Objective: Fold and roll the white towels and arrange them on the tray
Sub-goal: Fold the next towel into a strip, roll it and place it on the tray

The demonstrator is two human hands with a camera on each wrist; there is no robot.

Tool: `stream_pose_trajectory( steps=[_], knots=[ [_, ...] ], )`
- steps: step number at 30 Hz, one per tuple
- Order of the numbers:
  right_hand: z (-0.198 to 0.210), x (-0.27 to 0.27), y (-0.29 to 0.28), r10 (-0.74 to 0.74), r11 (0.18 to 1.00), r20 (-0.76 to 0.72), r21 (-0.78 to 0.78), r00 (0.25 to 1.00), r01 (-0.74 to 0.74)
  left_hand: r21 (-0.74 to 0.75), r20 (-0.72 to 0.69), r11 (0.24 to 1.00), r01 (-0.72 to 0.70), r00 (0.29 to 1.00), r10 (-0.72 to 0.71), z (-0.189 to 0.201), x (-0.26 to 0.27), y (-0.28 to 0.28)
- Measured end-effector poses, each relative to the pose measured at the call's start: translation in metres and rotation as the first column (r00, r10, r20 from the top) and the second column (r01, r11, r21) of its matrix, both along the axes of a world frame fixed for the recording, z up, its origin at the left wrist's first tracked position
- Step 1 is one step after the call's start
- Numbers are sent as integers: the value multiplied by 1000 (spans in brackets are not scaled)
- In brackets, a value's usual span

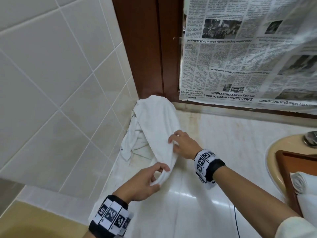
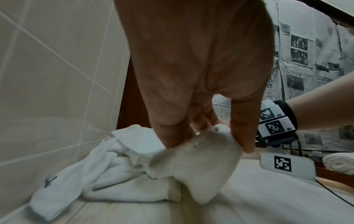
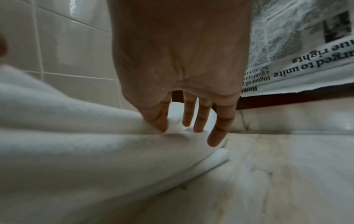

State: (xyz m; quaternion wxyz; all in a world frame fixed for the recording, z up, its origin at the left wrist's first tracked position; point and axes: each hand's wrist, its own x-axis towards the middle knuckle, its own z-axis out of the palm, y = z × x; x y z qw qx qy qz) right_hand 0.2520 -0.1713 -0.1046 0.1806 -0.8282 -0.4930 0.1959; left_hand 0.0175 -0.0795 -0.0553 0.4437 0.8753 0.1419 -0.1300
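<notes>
A white towel stretches from the corner of the marble counter toward me, partly lifted. My left hand pinches its near end between thumb and fingers. My right hand pinches its right edge farther along, thumb against index finger, the other fingers straight. More crumpled white towel lies beneath in the corner. At the right edge a wooden tray holds a rolled white towel.
The tray sits over a beige sink basin with a metal tap behind it. Newspaper covers the panel behind the counter, and a tiled wall closes the left side. A thin black cable hangs by my right forearm.
</notes>
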Motion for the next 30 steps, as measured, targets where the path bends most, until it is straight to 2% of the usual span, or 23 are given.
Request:
stream_pose_trajectory(
  steps=[4,6,8,9,11,14,17,21,25,27,30],
  knots=[
    [4,-30,-15,-89,980,-161,164,983,115,-64,-72,998,-29,997,25,-4,-23,-13],
    [0,-45,-22,-213,968,-178,98,961,232,-144,-104,990,-6,995,-9,-5,-33,-24],
    [-8,-60,-30,-323,946,-170,-33,931,322,-212,-135,977,32,989,-62,-7,-45,-37],
    [-11,-70,-35,-361,932,-210,-56,909,357,-246,-157,968,51,983,-92,-8,-52,-43],
    [-16,-88,-45,-402,907,-303,-5,864,420,-308,-189,949,61,974,-124,-13,-66,-53],
    [-13,-112,-66,-436,860,-366,101,822,500,-320,-197,947,-15,979,-51,-22,-86,-55],
    [-2,-133,-89,-468,808,-424,149,775,570,-295,-158,952,-85,987,39,-33,-97,-53],
    [12,-156,-122,-494,761,-498,149,713,632,-450,-54,891,-59,998,39,-34,-104,-66],
    [35,-180,-171,-497,693,-598,162,629,702,-532,63,841,-97,986,154,-23,-102,-77],
    [51,-192,-194,-486,693,-612,165,624,702,-502,97,858,-109,979,182,-15,-96,-76],
    [73,-207,-218,-464,704,-598,200,654,682,-393,131,915,-96,979,159,-6,-84,-75]
  ],
)
